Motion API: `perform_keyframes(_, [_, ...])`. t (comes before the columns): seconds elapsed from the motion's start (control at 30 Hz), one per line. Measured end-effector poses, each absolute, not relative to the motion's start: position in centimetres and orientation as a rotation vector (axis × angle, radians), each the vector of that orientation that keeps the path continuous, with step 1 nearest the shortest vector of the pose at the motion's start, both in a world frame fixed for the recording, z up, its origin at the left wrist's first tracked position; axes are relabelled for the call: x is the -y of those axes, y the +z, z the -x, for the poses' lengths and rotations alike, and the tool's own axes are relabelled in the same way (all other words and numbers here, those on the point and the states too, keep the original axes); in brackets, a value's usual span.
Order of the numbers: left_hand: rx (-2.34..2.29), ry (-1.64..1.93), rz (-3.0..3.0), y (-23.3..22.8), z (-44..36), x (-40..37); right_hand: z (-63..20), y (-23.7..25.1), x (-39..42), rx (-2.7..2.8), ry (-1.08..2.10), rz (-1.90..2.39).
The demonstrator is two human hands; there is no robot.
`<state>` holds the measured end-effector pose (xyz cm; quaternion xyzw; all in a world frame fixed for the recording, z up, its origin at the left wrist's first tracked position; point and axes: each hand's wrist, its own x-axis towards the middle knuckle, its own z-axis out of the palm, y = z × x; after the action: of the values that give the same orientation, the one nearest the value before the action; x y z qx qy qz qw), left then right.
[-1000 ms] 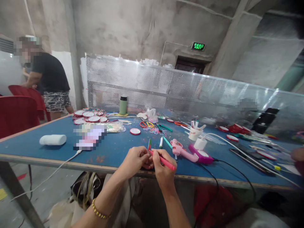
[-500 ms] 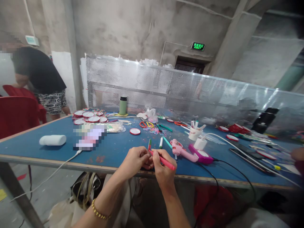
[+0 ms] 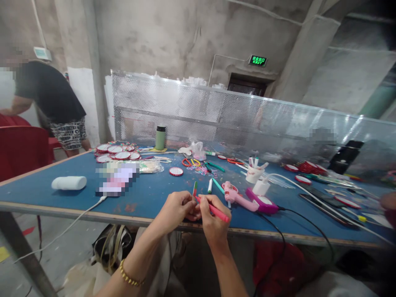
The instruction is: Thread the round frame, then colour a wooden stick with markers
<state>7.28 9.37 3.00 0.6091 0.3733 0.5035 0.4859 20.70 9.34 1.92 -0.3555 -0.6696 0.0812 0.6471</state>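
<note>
My right hand (image 3: 212, 218) grips a red marker pen (image 3: 218, 213), its tip pointing toward my left hand (image 3: 177, 209). My left hand is closed around a small object that its fingers hide; a thin red and green stick (image 3: 194, 188) rises from behind them. Both hands meet over the near edge of the blue table (image 3: 148, 194). A gold bead bracelet (image 3: 128, 275) sits on my left wrist.
A pink glue gun (image 3: 236, 194) and purple stand (image 3: 262, 202) lie right of my hands, with black cables. Red-rimmed round discs (image 3: 116, 152), a green bottle (image 3: 160, 137), scissors (image 3: 190, 162), a cup of markers (image 3: 254, 171) and a white roll (image 3: 68, 182) lie around. A person (image 3: 52, 103) bends at the far left.
My hands stay almost still on the marker. The person at the far left has bent over and shifted leftward.
</note>
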Motion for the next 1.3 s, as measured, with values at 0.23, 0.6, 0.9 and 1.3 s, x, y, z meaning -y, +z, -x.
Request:
perform_keyframes(0.23, [-0.897,1.217,-1.445,3.16,-7.35,-9.19,-20.73,1.83,-9.46,1.516,0.16,0.827])
perform_keyframes(0.6, [-0.881,1.213,-1.422,3.32,-7.34,-9.08,-20.7,1.91,-9.37,1.505,0.17,0.851])
perform_keyframes(0.9, [-0.88,1.19,-1.398,3.28,-7.36,-9.25,-20.82,1.95,-9.13,1.426,0.181,0.866])
perform_keyframes(1.3, [-0.879,1.206,-1.392,3.73,-7.47,-8.98,-20.73,1.92,-9.19,1.473,0.187,0.829])
